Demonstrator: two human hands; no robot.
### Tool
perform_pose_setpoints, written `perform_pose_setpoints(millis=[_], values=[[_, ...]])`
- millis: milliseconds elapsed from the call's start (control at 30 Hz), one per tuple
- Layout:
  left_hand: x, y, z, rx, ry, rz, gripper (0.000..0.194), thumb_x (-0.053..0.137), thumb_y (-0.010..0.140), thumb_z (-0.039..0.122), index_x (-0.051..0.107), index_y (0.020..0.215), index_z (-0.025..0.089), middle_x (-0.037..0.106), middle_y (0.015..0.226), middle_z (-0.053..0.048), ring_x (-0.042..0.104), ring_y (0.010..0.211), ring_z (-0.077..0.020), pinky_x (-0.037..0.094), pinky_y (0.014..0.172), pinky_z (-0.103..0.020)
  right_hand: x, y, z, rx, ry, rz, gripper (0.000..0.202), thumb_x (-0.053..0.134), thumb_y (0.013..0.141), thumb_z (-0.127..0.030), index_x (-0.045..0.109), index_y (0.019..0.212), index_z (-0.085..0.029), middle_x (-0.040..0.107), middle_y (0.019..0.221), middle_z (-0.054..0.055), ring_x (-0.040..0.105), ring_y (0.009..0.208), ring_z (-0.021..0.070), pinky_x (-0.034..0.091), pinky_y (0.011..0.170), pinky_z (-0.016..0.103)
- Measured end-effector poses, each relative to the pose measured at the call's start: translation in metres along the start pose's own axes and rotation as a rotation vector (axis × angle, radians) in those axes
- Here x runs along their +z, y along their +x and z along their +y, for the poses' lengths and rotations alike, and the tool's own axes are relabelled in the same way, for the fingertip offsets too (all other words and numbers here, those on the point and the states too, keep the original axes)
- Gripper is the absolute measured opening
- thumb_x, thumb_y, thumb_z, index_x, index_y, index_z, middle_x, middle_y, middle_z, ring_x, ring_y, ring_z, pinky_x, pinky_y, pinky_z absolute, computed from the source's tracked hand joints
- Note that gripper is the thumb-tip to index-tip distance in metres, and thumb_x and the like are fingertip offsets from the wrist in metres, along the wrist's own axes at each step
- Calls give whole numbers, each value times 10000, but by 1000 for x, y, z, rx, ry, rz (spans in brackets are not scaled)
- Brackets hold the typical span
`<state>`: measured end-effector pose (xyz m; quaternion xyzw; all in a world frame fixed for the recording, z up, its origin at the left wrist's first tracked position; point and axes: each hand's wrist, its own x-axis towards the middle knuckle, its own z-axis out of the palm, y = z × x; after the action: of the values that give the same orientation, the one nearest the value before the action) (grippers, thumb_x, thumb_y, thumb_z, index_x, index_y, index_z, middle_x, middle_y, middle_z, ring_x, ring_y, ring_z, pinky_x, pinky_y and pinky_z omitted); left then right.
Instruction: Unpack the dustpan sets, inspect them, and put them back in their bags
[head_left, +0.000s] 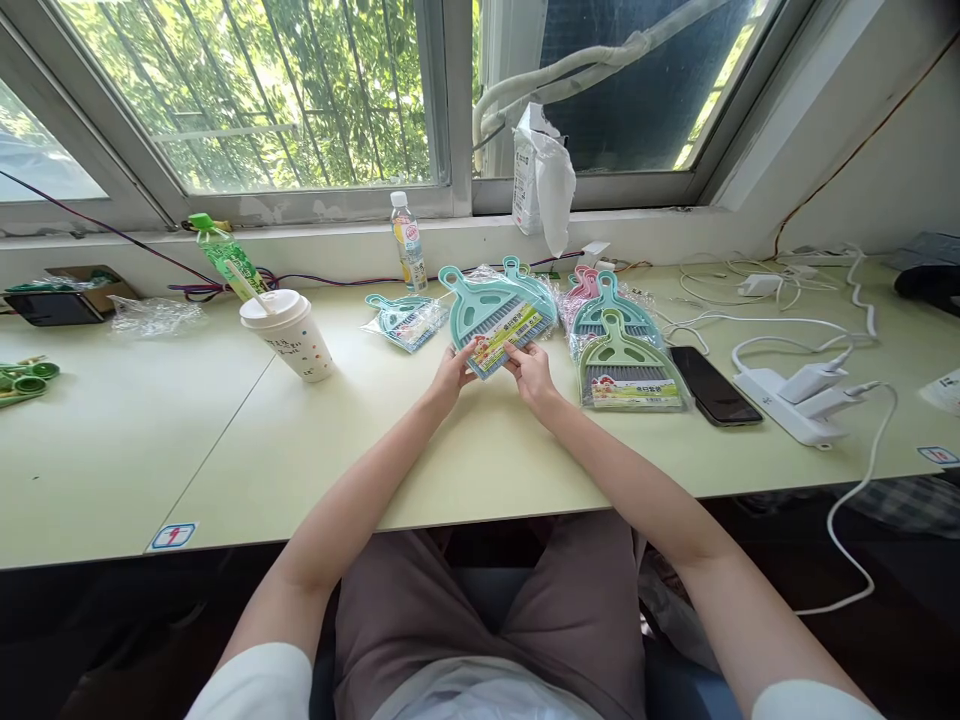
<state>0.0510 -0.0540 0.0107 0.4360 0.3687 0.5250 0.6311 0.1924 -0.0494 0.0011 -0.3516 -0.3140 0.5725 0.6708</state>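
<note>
Both my hands grip the lower edge of a teal dustpan and brush set [480, 304] with a yellow label, tilted above the table. My left hand [451, 374] pinches its left corner; my right hand [531, 370] pinches the right side. Another teal set [529, 285] shows partly behind it. To the left lies a smaller-looking teal set [405, 318] in clear wrapping. On the right, a green dustpan and brush set [630, 370] lies in front of more wrapped sets, teal [609, 300] and pink [581, 282].
A white paper cup [291, 335] with a straw, a green-capped bottle [221, 250] and a small bottle [409, 245] stand left. To the right are a black phone [716, 386], a white power strip [787, 405] and loose cables. A torn white packet [536, 180] stands on the windowsill.
</note>
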Motion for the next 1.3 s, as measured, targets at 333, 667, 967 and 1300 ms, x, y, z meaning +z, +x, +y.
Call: perform_pose_setpoints(millis=[333,667,967,1300], values=[[18,-15,-16,-104,-4,-254,559,771,766,446,568,1253,260,596,1376,-114,638,1177,-291,506,961,-454,-1,-1,-14,-54,-37,-12,182,760,716,-224,620,830,-199,759,968,46,698,1088,242,602,932,383],[-2,2,1,78,-34,40,477,775,706,362,594,1116,197,689,1175,-76,640,1118,-240,519,930,-356,4,-3,0,-5,11,-30,183,728,739,-155,649,903,-178,752,1007,44,715,1001,212,599,942,399],[2,-3,-5,78,64,20,525,782,693,377,567,1151,235,690,1172,-59,652,1084,-247,534,892,-385,0,-1,0,15,2,-5,161,716,750,-128,656,889,-183,754,970,38,724,963,211,598,951,414],[-2,2,-4,35,108,50,620,756,687,317,492,1240,222,683,1111,-81,686,901,-240,598,773,-463,-4,11,-3,215,-55,-36,27,647,842,-171,626,843,-188,752,760,11,737,736,165,637,823,346]])
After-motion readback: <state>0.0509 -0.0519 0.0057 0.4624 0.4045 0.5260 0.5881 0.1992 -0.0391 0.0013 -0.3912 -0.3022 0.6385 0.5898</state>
